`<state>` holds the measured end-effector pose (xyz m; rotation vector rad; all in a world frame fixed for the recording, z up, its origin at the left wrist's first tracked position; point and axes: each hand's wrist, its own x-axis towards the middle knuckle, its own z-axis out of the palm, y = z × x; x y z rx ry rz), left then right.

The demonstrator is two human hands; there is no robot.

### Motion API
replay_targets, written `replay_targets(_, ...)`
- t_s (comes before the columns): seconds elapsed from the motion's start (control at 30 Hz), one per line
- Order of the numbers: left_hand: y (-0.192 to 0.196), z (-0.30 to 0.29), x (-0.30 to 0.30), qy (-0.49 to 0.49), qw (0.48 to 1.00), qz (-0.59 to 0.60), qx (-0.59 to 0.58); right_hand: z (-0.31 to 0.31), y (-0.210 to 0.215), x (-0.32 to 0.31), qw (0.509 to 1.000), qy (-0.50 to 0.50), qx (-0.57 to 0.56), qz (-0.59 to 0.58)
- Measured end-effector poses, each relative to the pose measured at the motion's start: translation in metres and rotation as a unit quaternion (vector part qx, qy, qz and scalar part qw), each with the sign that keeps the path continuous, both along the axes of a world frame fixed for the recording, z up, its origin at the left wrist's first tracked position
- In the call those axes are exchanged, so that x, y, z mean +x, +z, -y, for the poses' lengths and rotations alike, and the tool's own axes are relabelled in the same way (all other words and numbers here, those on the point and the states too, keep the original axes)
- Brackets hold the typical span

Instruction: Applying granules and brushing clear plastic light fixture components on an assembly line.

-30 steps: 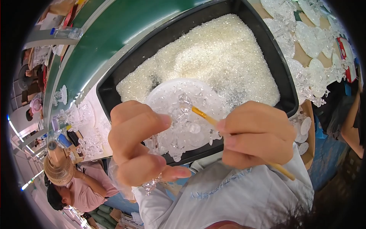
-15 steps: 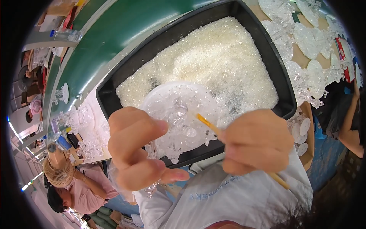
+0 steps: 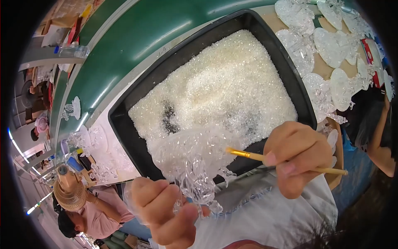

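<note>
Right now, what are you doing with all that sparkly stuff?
The left hand holds up a clear plastic ornament covered in sparkly bits, over the near edge of a black tray. The right hand grips a thin yellow brush, its tip pointing at the ornament. The tray is full of tiny clear crystals. More clear ornaments lie on the table to the right, and a person in pink sits nearby.

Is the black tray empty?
No, the black tray is filled with a heap of small clear crystal bits.
</note>
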<state>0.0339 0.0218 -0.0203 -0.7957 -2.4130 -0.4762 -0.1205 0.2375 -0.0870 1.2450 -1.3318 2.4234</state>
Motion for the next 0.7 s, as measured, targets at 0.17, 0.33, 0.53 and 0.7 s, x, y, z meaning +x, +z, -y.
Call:
replay_targets(0.17,-0.011,0.008,-0.002,-0.005,0.996,-0.086,-0.019,0.002,0.001,0.001,0.998,0.056,0.011,0.015)
replay_targets(0.33,-0.008,0.01,0.002,-0.036,0.994,-0.102,-0.015,0.002,-0.004,-0.002,0.999,0.036,0.006,-0.013)
replay_targets(0.53,-0.017,0.004,-0.009,-0.019,0.986,-0.163,-0.041,0.002,-0.003,0.003,0.996,0.073,0.029,0.053)
replay_targets(0.7,-0.024,-0.003,-0.002,0.008,0.982,-0.191,-0.007,0.01,-0.002,0.005,0.992,0.086,-0.003,0.094)
